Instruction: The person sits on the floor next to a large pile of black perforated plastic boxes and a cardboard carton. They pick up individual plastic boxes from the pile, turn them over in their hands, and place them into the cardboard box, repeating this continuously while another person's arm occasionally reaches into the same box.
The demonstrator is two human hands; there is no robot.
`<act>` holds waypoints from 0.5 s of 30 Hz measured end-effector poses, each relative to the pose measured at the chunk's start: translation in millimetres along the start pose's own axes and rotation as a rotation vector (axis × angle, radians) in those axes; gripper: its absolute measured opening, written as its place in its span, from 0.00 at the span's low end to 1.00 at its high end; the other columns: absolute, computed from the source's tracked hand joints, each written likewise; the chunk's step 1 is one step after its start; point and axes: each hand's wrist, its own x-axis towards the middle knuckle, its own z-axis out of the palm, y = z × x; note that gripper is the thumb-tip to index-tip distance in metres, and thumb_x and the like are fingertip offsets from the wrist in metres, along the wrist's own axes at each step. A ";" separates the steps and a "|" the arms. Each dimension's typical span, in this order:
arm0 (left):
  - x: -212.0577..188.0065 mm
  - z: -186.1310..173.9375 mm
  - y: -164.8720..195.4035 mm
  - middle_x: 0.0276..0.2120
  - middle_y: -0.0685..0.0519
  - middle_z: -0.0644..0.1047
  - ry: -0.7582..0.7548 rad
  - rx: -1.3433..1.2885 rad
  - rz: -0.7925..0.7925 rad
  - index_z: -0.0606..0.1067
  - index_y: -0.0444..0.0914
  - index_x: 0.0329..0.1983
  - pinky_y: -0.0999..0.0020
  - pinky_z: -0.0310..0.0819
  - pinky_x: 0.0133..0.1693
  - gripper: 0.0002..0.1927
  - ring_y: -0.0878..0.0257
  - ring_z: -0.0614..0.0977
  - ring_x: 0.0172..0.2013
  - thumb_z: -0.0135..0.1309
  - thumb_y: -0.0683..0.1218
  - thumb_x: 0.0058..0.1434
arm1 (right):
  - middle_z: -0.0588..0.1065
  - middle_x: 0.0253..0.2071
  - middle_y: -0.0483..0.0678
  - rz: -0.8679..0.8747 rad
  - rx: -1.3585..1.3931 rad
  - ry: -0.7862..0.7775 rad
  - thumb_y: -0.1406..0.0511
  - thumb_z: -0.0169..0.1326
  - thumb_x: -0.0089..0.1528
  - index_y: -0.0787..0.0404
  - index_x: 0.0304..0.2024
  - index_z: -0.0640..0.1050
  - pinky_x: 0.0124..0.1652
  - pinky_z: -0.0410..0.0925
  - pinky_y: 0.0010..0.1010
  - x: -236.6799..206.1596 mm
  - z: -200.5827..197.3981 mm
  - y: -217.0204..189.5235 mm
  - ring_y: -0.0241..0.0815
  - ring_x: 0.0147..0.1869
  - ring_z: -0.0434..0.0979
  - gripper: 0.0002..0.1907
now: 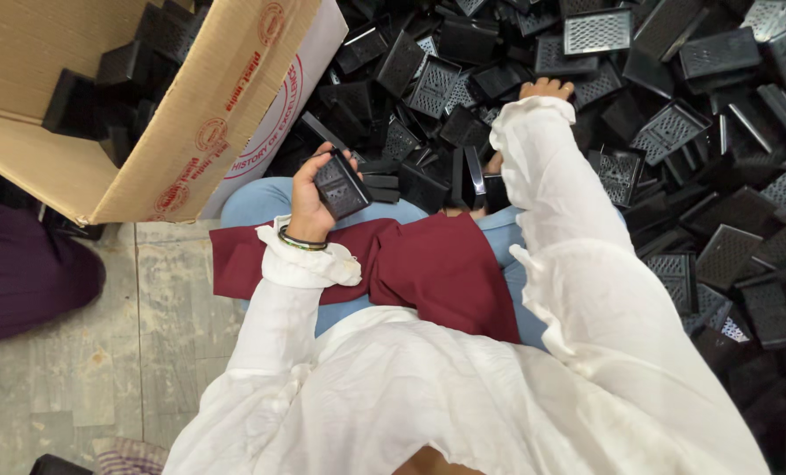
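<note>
My left hand (pixel 308 198) grips a small black plastic grille piece (pixel 342 185) above my lap. Bangles circle that wrist. My right hand (pixel 547 88) reaches forward into a big heap of the same black grille pieces (pixel 675 123); only its fingertips show past the frilled white sleeve, so what it holds is hidden. A few black pieces (pixel 463 180) stand on edge between my knees, at the edge of a maroon cloth (pixel 428 264) across my lap.
An open cardboard box (pixel 173 132) lies tilted at the left with black pieces inside. A dark purple garment of another person (pixel 23 273) shows at the left edge. Grey stone floor (pixel 85 352) lies at the lower left.
</note>
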 end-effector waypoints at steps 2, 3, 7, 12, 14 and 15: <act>-0.2 2.1 -3.8 0.43 0.42 0.80 0.020 0.019 -0.013 0.72 0.42 0.52 0.47 0.80 0.48 0.14 0.47 0.84 0.44 0.53 0.42 0.63 | 0.77 0.49 0.52 -0.058 0.009 0.037 0.52 0.66 0.56 0.58 0.48 0.83 0.54 0.66 0.48 -3.1 3.9 0.8 0.54 0.58 0.75 0.23; 1.0 3.9 -6.8 0.43 0.42 0.81 0.036 0.038 -0.017 0.73 0.42 0.52 0.47 0.80 0.47 0.14 0.48 0.84 0.43 0.53 0.42 0.63 | 0.78 0.49 0.53 -0.086 0.014 0.052 0.53 0.65 0.58 0.58 0.48 0.84 0.54 0.66 0.47 -4.0 5.8 0.9 0.55 0.57 0.76 0.21; 6.1 13.0 -19.4 0.41 0.44 0.81 0.054 0.121 -0.035 0.73 0.42 0.52 0.49 0.81 0.45 0.14 0.50 0.84 0.41 0.54 0.42 0.63 | 0.77 0.46 0.52 -0.206 0.245 0.329 0.60 0.67 0.51 0.58 0.45 0.81 0.54 0.64 0.45 -10.5 9.5 -2.9 0.55 0.55 0.75 0.20; 9.9 24.2 -29.9 0.39 0.45 0.81 0.039 0.087 -0.072 0.73 0.43 0.52 0.51 0.81 0.42 0.14 0.50 0.84 0.40 0.56 0.43 0.62 | 0.77 0.48 0.46 -0.457 0.412 0.630 0.65 0.67 0.50 0.58 0.44 0.78 0.56 0.59 0.48 -53.2 -0.4 -34.3 0.47 0.54 0.75 0.20; 8.8 25.9 -28.8 0.39 0.45 0.81 0.053 0.086 -0.069 0.73 0.44 0.51 0.51 0.81 0.42 0.14 0.50 0.84 0.39 0.56 0.44 0.62 | 0.77 0.49 0.44 -0.502 0.430 0.795 0.67 0.66 0.47 0.57 0.43 0.77 0.57 0.58 0.49 -71.9 -6.8 -47.6 0.44 0.55 0.75 0.21; 7.0 25.7 -26.6 0.39 0.45 0.81 0.075 0.092 -0.068 0.73 0.44 0.51 0.52 0.81 0.42 0.14 0.50 0.84 0.39 0.57 0.44 0.62 | 0.77 0.49 0.44 -0.495 0.424 0.828 0.66 0.66 0.45 0.57 0.42 0.77 0.57 0.57 0.51 -77.9 -10.1 -50.1 0.44 0.56 0.75 0.22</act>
